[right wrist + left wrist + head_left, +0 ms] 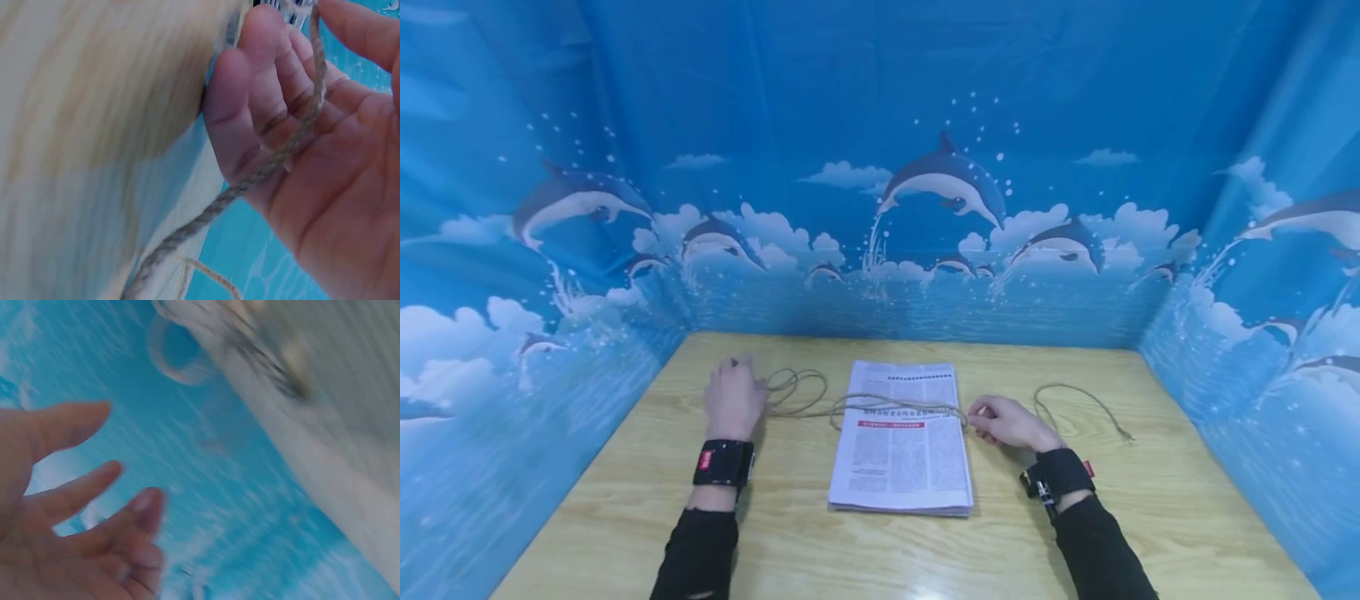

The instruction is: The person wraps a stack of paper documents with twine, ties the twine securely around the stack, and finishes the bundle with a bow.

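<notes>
A stack of folded newspapers (901, 467) lies flat on the table, with a jute rope (1078, 388) crossing its upper half. My right hand (1013, 423) is at the stack's right edge and pinches the rope near the thumb tip. In the right wrist view the rope (219, 206) runs down across the palm side of the fingers. Left of the stack, my left hand (735, 400) is over the table beside loose rope loops. The left wrist view shows this hand (81, 531) with thumb and fingers apart, holding nothing; the background there is blurred.
The light wood-grain table (625, 517) meets a blue dolphin-print curtain (820, 125) at the back and both sides. One rope end lies to the right of my right hand. Black camera straps (724, 463) sit on both wrists.
</notes>
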`<state>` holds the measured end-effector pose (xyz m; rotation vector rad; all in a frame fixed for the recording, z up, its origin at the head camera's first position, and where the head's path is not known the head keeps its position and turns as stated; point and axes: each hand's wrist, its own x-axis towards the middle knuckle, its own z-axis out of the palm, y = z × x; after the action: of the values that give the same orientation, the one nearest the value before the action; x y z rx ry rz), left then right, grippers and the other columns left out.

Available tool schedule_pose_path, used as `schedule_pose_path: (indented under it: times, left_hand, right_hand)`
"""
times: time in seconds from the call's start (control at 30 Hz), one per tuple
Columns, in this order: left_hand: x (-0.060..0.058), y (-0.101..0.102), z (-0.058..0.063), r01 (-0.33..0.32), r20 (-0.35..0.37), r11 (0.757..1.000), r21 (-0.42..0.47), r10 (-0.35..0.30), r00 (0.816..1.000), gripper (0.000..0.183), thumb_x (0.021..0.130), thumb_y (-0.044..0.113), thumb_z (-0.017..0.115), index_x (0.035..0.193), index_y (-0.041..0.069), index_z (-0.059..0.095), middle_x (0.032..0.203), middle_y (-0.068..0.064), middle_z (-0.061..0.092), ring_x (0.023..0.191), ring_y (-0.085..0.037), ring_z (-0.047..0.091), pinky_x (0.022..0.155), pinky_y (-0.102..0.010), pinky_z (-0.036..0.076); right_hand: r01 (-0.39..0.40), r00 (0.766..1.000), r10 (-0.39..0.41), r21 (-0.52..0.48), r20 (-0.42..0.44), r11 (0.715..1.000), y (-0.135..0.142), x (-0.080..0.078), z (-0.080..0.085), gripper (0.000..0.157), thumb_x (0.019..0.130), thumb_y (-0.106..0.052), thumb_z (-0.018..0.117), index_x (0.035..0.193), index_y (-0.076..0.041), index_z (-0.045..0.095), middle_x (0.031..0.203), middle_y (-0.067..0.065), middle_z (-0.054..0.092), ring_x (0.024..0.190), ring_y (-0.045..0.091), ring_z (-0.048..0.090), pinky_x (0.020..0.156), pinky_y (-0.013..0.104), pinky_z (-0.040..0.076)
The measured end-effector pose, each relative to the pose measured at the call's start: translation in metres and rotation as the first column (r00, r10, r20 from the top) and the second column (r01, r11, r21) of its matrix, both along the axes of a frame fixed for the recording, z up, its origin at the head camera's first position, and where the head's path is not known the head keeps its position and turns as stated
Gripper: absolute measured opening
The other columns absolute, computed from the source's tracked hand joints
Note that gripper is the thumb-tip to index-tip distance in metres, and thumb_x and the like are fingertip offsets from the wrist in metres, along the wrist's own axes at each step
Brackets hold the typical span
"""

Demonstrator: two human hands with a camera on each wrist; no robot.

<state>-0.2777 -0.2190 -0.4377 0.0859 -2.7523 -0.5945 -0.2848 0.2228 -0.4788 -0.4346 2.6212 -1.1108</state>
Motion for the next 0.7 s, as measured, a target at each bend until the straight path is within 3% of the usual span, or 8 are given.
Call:
schedule_pose_path:
  times: [0.07,0.1,0.2,0.27,0.33,0.43,0.57,0.7]
  left_hand:
    - [0.000,0.015,-0.002,0.050,-0.082,0.998,-0.040,-0.054,0.995,0.040,0.088,0.011,0.068,0.124,-0.002,0.059,0.117,-0.028,0.061,0.104,-0.046,0.059,0.081,-0.059,0.050]
    - [0.000,0.023,-0.004,0.117,-0.069,0.992,-0.039,-0.119,0.990,0.039,0.089,0.009,0.067,0.126,-0.001,0.059,0.119,-0.026,0.061,0.107,-0.044,0.059,0.085,-0.057,0.050]
    - [0.001,0.040,-0.016,0.318,0.099,0.948,-0.031,-0.314,0.944,0.033,0.089,0.006,0.065,0.121,0.000,0.062,0.116,-0.021,0.064,0.107,-0.038,0.062,0.091,-0.053,0.050]
    - [0.000,0.049,-0.025,0.392,0.202,0.919,-0.042,-0.377,0.904,0.026,0.087,0.004,0.065,0.113,0.000,0.065,0.111,-0.020,0.063,0.103,-0.035,0.062,0.093,-0.049,0.050]
    - [0.000,0.054,-0.032,0.409,0.239,0.908,-0.087,-0.379,0.894,0.016,0.084,0.002,0.066,0.100,0.002,0.067,0.101,-0.015,0.060,0.094,-0.031,0.061,0.088,-0.046,0.052]
    - [-0.002,0.058,-0.038,0.401,0.220,0.911,-0.098,-0.373,0.902,0.006,0.083,0.002,0.067,0.081,0.007,0.065,0.088,-0.009,0.055,0.083,-0.023,0.057,0.077,-0.041,0.052]
    - [-0.004,0.055,-0.035,0.401,0.214,0.914,0.066,-0.406,0.889,0.012,0.091,0.008,0.064,0.079,0.008,0.062,0.080,-0.004,0.058,0.074,-0.017,0.054,0.067,-0.034,0.048]
    - [-0.006,0.047,-0.020,0.394,0.156,0.888,0.237,-0.436,0.887,0.013,0.100,0.018,0.056,0.097,0.007,0.063,0.081,-0.004,0.060,0.071,-0.015,0.053,0.064,-0.031,0.045]
  right_hand:
    - [-0.007,1.000,0.007,-0.007,-0.019,1.000,-0.003,0.000,0.000,0.017,0.097,-0.020,0.061,0.105,-0.006,0.065,0.077,0.008,0.066,0.061,0.019,0.060,0.054,0.027,0.047]
    - [-0.011,0.999,0.011,-0.006,-0.030,1.000,-0.004,0.000,0.000,0.016,0.097,-0.020,0.061,0.104,-0.007,0.065,0.077,0.008,0.067,0.062,0.019,0.060,0.054,0.027,0.047]
    - [-0.019,0.997,0.019,0.002,-0.075,1.000,-0.007,0.000,0.000,0.013,0.096,-0.016,0.062,0.103,-0.006,0.067,0.077,0.007,0.067,0.062,0.018,0.060,0.053,0.026,0.046]
    - [-0.017,0.995,0.018,0.011,-0.100,1.000,-0.008,0.000,0.000,0.013,0.096,-0.014,0.061,0.103,-0.006,0.069,0.078,0.006,0.068,0.065,0.017,0.061,0.056,0.025,0.047]
    - [-0.013,0.993,0.015,0.017,-0.121,1.000,-0.009,-0.001,0.000,0.014,0.096,-0.012,0.060,0.104,-0.006,0.071,0.080,0.005,0.069,0.067,0.016,0.062,0.058,0.026,0.047]
    - [0.008,0.989,-0.003,0.038,-0.145,0.999,-0.009,-0.001,0.001,0.015,0.096,-0.015,0.061,0.102,-0.009,0.073,0.084,0.002,0.070,0.071,0.013,0.060,0.064,0.027,0.048]
    - [0.052,0.980,-0.040,0.061,-0.194,0.997,-0.007,-0.001,0.004,0.012,0.093,-0.022,0.066,0.094,-0.014,0.076,0.085,-0.002,0.071,0.073,0.010,0.060,0.069,0.030,0.049]
    - [0.120,0.967,-0.111,0.027,-0.231,0.992,-0.006,0.000,0.008,0.018,0.092,-0.028,0.069,0.086,-0.012,0.074,0.078,-0.004,0.067,0.070,0.010,0.057,0.066,0.030,0.047]
